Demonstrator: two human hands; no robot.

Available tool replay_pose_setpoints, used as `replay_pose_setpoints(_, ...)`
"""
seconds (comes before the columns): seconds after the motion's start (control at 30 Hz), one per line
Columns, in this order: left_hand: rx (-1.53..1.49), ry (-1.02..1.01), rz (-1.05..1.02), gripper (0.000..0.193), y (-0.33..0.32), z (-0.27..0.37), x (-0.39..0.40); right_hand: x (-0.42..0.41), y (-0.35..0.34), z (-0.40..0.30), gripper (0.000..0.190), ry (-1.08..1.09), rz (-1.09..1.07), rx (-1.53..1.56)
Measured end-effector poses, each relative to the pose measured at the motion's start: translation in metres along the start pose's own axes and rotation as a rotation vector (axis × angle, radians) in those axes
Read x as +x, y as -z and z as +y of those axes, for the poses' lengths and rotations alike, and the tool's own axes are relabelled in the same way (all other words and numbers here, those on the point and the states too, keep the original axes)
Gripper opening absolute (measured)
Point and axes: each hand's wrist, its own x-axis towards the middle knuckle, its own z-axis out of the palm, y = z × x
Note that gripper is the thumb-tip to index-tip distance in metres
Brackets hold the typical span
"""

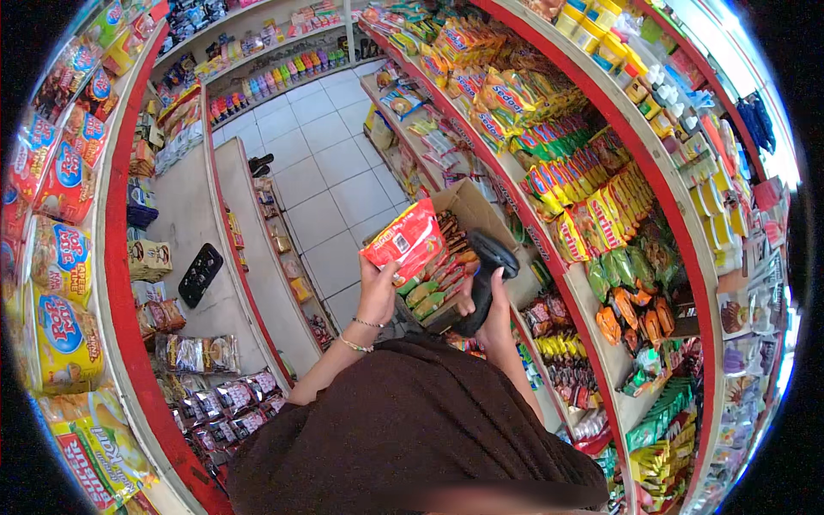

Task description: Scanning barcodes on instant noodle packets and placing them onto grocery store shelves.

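Observation:
Between the thumb and fingers of my left hand (378, 290) is a red instant noodle packet (409, 241), with a small printed code on the side facing me. My right hand (492, 309) grips the handle of a black handheld barcode scanner (492, 257). The scanner's head points away from me, to the right of the packet. Beneath both hands stands an open cardboard box (473, 199) with a flap raised. Rows of noodle packets (444, 283) fill the part of it that I can see; the packet and scanner hide the rest.
Shelves with red edging (592, 360) on the right carry noodle packets (599, 225) and sachets. The left shelf (187, 193) holds a black phone-like object (201, 275) and packaged goods. Cup noodles (64, 322) line the far left. A white tiled floor (328, 174) runs between the shelves.

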Motion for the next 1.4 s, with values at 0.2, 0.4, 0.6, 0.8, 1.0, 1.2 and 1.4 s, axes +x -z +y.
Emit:
replay_pose_setpoints(0.2,0.004,-0.124,0.095,0.041,-0.013,-0.024,-0.004,-0.012,-0.033,0.007,0.059,-0.308,-0.185,0.307)
replay_pose_setpoints(0.4,0.183,-0.179,0.097,0.037,-0.016,-0.029,-0.009,-0.013,-0.037,0.005,0.057,-0.310,-0.215,0.294)
replay_pose_setpoints(0.6,0.239,-0.194,0.084,0.037,-0.023,-0.027,-0.012,-0.013,-0.033,0.005,0.057,-0.318,-0.245,0.322)
replay_pose_setpoints(0.8,0.241,-0.202,0.077,0.043,-0.020,-0.030,-0.011,-0.011,-0.029,0.004,0.057,-0.340,-0.236,0.323)
replay_pose_setpoints(1.0,0.787,-0.775,0.003,0.051,-0.029,-0.011,-0.017,0.000,-0.009,0.008,0.034,-0.019,-0.042,0.179)
replay_pose_setpoints(1.2,1.363,-1.362,-0.491,0.028,-0.017,0.005,-0.019,0.009,0.003,0.005,0.030,0.065,-0.016,0.186)
replay_pose_setpoints(1.4,1.293,-1.114,-0.679,0.046,-0.033,0.020,-0.018,0.021,0.017,-0.004,0.025,-0.047,0.121,0.095)
